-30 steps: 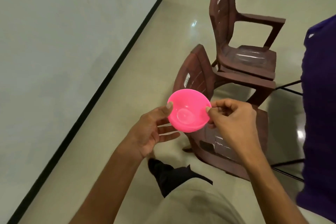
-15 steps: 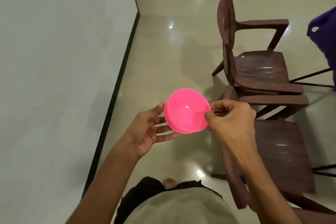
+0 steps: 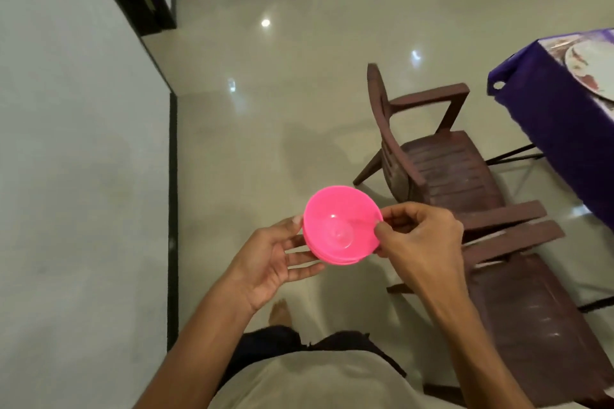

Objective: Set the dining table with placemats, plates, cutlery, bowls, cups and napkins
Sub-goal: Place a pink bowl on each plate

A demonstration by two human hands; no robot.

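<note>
The right hand (image 3: 420,242) pinches the rim of the pink bowls (image 3: 342,226) between thumb and curled fingers, just right of the frame's centre. The left hand (image 3: 272,259) supports them from the lower left, its fingers nearly straight under the outer wall and the thumb on the rim. Layered edges at the bottom suggest a small nested stack, not one bowl, so I judge that the person is separating the top one.

The bowls are in the air above the floor, well apart from the desk (image 3: 545,116), which shows only as a corner with a purple cloth at the right edge. On it lies a white plate (image 3: 594,70) on what seems a placemat. So plates are at least partly laid; bowls are not yet placed. Cups, cutlery and napkins are not visible. Two brown chairs (image 3: 442,169) stand between the person and the desk.
</note>
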